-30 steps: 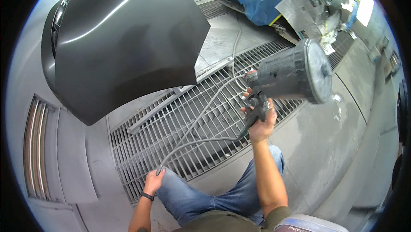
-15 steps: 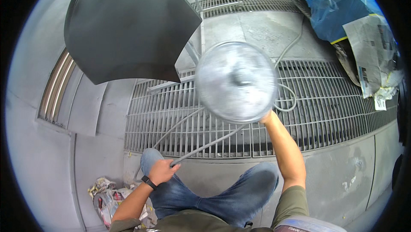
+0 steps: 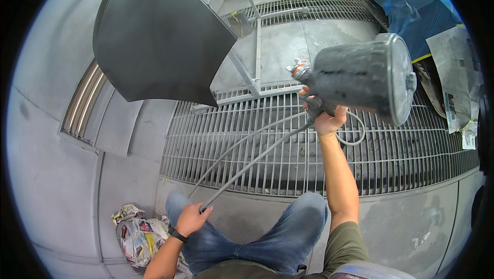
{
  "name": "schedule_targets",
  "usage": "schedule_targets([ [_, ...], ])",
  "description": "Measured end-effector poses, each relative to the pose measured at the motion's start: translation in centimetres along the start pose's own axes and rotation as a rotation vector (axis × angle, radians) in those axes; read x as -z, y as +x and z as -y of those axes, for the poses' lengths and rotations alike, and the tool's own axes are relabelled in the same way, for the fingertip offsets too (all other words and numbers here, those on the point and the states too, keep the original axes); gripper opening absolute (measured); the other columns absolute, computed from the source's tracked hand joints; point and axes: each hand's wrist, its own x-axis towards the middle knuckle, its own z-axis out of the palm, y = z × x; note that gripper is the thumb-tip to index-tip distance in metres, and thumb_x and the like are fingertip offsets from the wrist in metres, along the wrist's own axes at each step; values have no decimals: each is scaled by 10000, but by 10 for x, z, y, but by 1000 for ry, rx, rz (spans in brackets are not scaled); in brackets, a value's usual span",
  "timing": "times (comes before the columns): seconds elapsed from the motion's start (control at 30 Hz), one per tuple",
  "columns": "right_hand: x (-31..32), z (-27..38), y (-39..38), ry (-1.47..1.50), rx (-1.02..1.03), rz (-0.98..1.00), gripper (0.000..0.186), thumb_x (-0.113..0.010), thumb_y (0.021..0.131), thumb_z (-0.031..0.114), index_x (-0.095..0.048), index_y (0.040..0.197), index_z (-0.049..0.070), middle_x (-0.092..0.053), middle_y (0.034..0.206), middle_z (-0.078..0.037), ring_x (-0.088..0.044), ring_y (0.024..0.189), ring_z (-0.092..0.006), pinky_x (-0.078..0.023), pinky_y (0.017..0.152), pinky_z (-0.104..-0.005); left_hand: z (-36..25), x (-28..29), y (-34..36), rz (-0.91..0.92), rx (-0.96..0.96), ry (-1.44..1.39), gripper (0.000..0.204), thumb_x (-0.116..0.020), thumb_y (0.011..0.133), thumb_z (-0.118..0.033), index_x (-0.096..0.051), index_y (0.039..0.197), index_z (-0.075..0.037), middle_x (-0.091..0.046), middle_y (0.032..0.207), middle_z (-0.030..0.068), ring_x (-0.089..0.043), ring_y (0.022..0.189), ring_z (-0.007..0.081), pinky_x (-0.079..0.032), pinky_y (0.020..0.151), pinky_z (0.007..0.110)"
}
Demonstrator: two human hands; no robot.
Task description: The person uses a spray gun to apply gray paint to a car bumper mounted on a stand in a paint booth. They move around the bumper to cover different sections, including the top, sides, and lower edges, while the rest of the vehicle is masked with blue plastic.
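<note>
My right hand [image 3: 329,118] is wrapped round the handle of a spray gun [image 3: 309,91], its fingers partly hidden behind the gun. The gun's large paint-stained cup [image 3: 357,76] lies tilted on its side, its round lid facing right and its orange-ringed nozzle end pointing left. From the handle a grey air hose [image 3: 257,162] runs down to my left hand [image 3: 192,217], which grips it above my left knee. At the upper left stands a dark grey car hood panel [image 3: 162,40], apart from the gun's nozzle.
A metal stand [image 3: 257,52] supports the panel. Floor grating [image 3: 247,140] stretches ahead of my knees, with hose looped over it. Blue plastic sheeting [image 3: 406,6] and masking paper [image 3: 453,63] cover something at the right. Crumpled paper [image 3: 141,235] fills a bin at the lower left.
My right hand has turned the spray gun from lid facing me to lying sideways, nozzle leftward, and moved it right. My left hand keeps the hose. The view has shifted slightly.
</note>
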Motion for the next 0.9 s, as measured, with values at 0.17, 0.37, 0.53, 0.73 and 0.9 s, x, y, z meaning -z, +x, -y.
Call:
schedule_targets([
  [0.17,-37,32,6,-87,93,-110,816,-416,955,639,-606,1175,-123,-708,1018,-216,-709,815,-251,-537,575,-283,24,12,3,-103,4,28,530,-638,920,-493,-674,838,30,-651,768,282,-646,802,473,-504,709,524],
  [0.37,-47,74,9,-141,-180,330,654,-507,914,494,-629,1151,-103,-714,980,-194,-669,683,-204,-525,532,-285,35,37,34,-105,-218,101,459,-697,888,-445,-682,797,5,-625,676,240,-630,705,449,-487,636,503],
  [0.53,-59,108,42,-199,-107,389,675,-473,967,513,-592,1190,-112,-714,955,-217,-708,754,-238,-561,525,-304,30,34,63,-59,-362,-21,434,-695,895,-438,-679,781,-20,-613,637,201,-614,644,425,-464,594,489],
  [0.73,-111,102,-9,-659,155,-273,615,-406,1073,459,-550,1338,-78,-712,957,-145,-702,831,-165,-526,530,-227,85,36,117,-116,-368,-202,423,-703,903,-397,-673,785,8,-592,639,230,-597,603,417,-448,556,461],
  [0.9,-179,82,-119,-695,-89,-161,616,-452,1050,479,-602,1285,-70,-715,971,-129,-687,799,-134,-514,528,-218,165,47,162,20,-423,-85,476,-737,873,-433,-663,769,26,-565,628,254,-581,601,431,-442,554,462],
])
